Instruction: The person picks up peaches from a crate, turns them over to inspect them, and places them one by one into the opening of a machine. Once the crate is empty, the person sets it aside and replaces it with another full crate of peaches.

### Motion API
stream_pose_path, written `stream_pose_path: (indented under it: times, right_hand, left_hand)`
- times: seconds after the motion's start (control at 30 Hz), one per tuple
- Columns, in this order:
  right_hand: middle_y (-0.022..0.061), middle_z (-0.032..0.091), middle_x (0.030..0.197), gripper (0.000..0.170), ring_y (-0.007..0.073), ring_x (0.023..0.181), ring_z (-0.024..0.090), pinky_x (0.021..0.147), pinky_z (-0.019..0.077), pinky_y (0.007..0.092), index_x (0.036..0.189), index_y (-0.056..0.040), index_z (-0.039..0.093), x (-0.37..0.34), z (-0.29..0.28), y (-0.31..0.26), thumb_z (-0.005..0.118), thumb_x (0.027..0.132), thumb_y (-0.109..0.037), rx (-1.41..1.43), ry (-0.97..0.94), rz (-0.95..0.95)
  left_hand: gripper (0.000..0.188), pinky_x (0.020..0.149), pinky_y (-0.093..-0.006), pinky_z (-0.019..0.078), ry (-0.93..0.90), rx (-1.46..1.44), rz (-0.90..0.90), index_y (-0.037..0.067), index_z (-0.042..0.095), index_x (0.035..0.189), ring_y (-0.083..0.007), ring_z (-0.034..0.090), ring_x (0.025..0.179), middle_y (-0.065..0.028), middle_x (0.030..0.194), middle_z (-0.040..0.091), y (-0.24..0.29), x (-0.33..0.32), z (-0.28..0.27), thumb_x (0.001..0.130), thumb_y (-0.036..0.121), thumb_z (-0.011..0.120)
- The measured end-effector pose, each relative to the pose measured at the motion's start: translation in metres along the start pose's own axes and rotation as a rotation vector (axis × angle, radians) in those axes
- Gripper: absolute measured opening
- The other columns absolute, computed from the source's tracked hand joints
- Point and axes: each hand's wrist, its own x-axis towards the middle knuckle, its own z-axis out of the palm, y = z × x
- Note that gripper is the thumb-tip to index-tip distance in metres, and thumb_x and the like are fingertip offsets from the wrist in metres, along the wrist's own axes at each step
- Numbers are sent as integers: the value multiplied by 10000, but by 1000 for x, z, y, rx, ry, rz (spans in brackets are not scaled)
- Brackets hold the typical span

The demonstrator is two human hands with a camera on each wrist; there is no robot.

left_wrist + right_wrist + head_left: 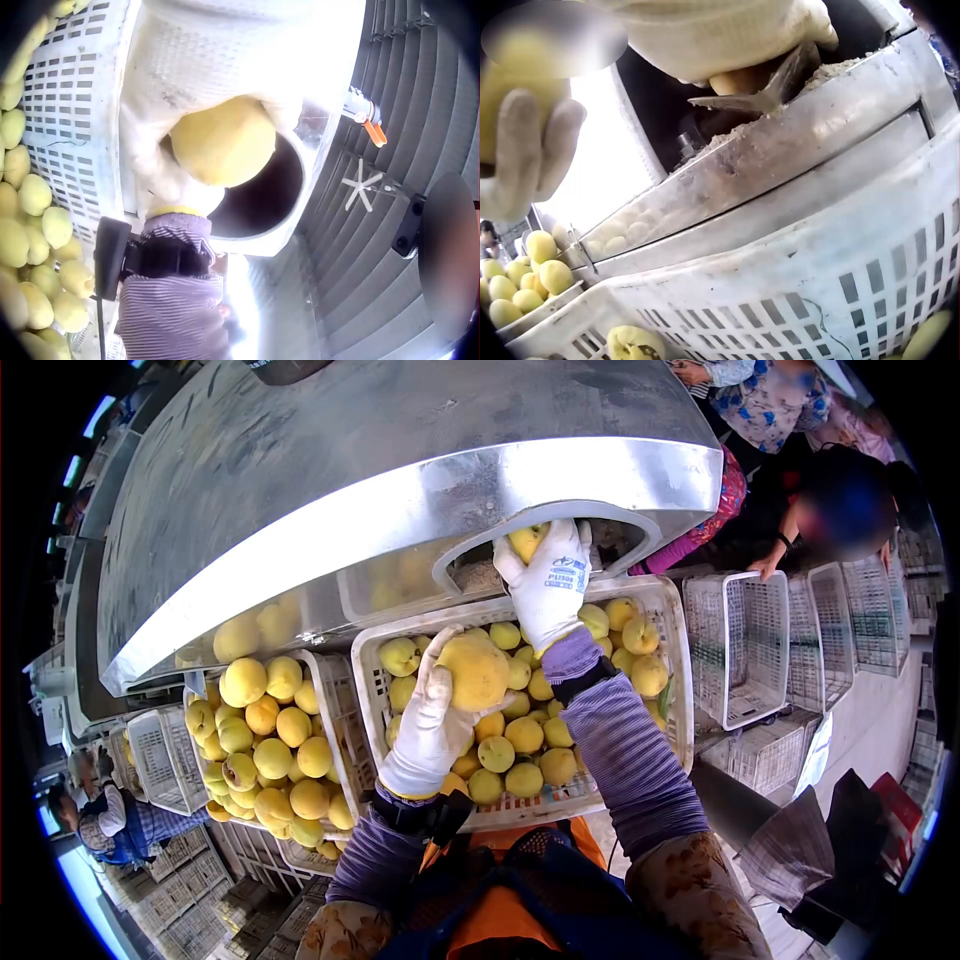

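My gloved left hand [428, 728] grips a large yellow peach [474, 672] above a white crate [362, 690] of peaches. In the left wrist view that peach [225, 142] sits between gloved fingers, overlapping a round opening. Reaching into the opening [610, 540] of a metal machine [400, 480], my gloved right hand [552, 575] holds another peach [527, 540]. The right wrist view shows this peach [746, 81] beneath the right hand, right at a forked metal blade [769, 97]. Pulp crusts the opening's lower edge. The right palm hides much of this peach.
A second crate [345, 750] heaped with peaches stands at the left. White crates [755, 640] stand at the right, where another person's hand [768, 565] touches one rim. The machine's shiny lip [400, 510] curves over the crates. More people stand at the upper right.
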Motion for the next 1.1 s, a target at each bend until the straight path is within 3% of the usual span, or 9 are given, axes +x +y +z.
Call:
stream_pose_path:
  times: [0.17, 0.23, 0.3, 0.43, 0.57, 0.8, 0.87, 1.0, 1.1]
  right_hand:
    - [268, 584, 1030, 628, 429, 1014, 556, 935, 430, 512, 1055, 80, 555, 19, -26, -4, 751, 790, -455, 136, -57, -97]
    - [297, 528, 1213, 733, 447, 1116, 531, 980, 435, 487, 1287, 77, 462, -3, -81, -31, 785, 785, -347, 580, -51, -24]
    - [303, 344, 1501, 999, 423, 1394, 384, 1153, 329, 474, 1493, 57, 251, -54, -96, -28, 829, 724, -212, 458, -149, -223]
    - [321, 338, 1487, 1017, 462, 1370, 389, 1124, 363, 478, 1482, 49, 262, -92, -103, -55, 848, 685, -186, 334, -273, -134]
    - [296, 473, 1370, 913, 428, 1261, 498, 1065, 420, 463, 1414, 49, 370, -77, -100, -55, 849, 673, -184, 380, -183, -4]
    - [261, 527, 1230, 838, 414, 1115, 535, 1039, 428, 494, 1318, 56, 431, -16, -3, 8, 828, 682, -316, -73, 71, -144]
    - [261, 549, 1154, 761, 407, 1066, 549, 965, 447, 522, 1210, 50, 511, 1, 12, 12, 828, 675, -389, -24, 6, -87]
    - [212, 641, 790, 499, 392, 827, 628, 778, 504, 450, 780, 22, 681, 36, -20, -11, 798, 706, -456, 7, -14, -159]
    - [203, 663, 1007, 574, 359, 875, 650, 817, 513, 464, 1182, 17, 582, -1, -37, -3, 771, 786, -354, 160, 356, -399]
  left_hand:
    - [682, 1076, -430, 438, -1, 46, 108, 17, 317, 1507, -228, 520, 1273, -91, 1389, 481, 5, 17, 8, 1003, 397, 574]
    - [569, 1098, -371, 402, 57, 51, 157, -16, 413, 1461, -200, 511, 1275, -92, 1352, 524, 7, 17, 14, 1034, 348, 508]
    - [517, 1088, -343, 405, 35, 53, 177, -20, 455, 1439, -184, 513, 1267, -91, 1327, 553, 0, 18, 6, 1036, 300, 513]
    - [465, 1069, -301, 410, 82, 216, 67, -51, 494, 1401, -156, 523, 1237, -105, 1354, 567, 7, 7, 44, 1029, 222, 547]
    - [604, 1109, -345, 367, -79, 340, 320, -24, 468, 1434, -216, 452, 1336, -135, 1431, 506, 22, 7, 57, 1017, 403, 555]
    - [538, 1100, -412, 355, 272, 541, 243, 66, 386, 1500, -204, 421, 1337, -95, 1507, 416, -7, 16, 2, 1063, 378, 427]
    - [496, 1111, -436, 348, 333, 793, 245, 64, 428, 1472, -202, 441, 1315, -91, 1470, 451, -34, 18, -44, 1046, 310, 497]
    - [685, 1087, -537, 347, 274, 1732, 107, 158, 469, 1443, -462, 354, 1310, -235, 1463, 368, -55, 8, -76, 830, 265, 752]
    - [721, 1091, -578, 333, -211, 2099, -198, 183, 474, 1437, -450, 354, 1327, -207, 1480, 362, -45, -9, -73, 799, 365, 756]
